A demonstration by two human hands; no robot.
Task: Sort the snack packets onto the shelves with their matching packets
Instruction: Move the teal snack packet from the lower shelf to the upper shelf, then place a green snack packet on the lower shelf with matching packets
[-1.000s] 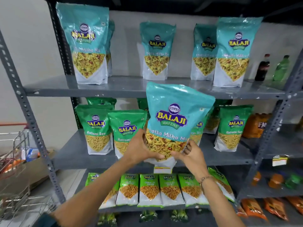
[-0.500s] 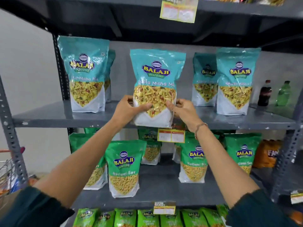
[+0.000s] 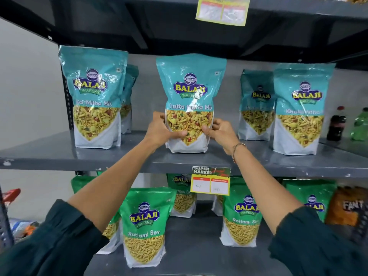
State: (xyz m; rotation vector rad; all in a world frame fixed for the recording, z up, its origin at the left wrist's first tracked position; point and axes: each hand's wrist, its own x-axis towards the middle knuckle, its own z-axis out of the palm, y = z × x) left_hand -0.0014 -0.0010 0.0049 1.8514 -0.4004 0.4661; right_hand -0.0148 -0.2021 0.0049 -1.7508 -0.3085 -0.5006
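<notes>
A teal Khatta Mitha Mix packet [image 3: 190,92] stands upright on the grey upper shelf [image 3: 59,154], its base resting on the shelf surface. My left hand [image 3: 162,130] grips its lower left side and my right hand [image 3: 221,132] grips its lower right side. Matching teal packets stand on the same shelf: one at the left [image 3: 95,96] with another behind it, and two at the right [image 3: 302,108]. On the shelf below stand green Ratlami Sev packets [image 3: 145,226].
A yellow price tag [image 3: 210,181] hangs from the upper shelf's front edge. A dark cola bottle [image 3: 336,124] and a green bottle [image 3: 361,124] stand at the far right. An orange pack [image 3: 348,208] sits lower right. Another shelf overhangs above.
Both hands lifted the teal packet from in front of the green shelf up to the teal shelf and set it further back, upright on the surface.
</notes>
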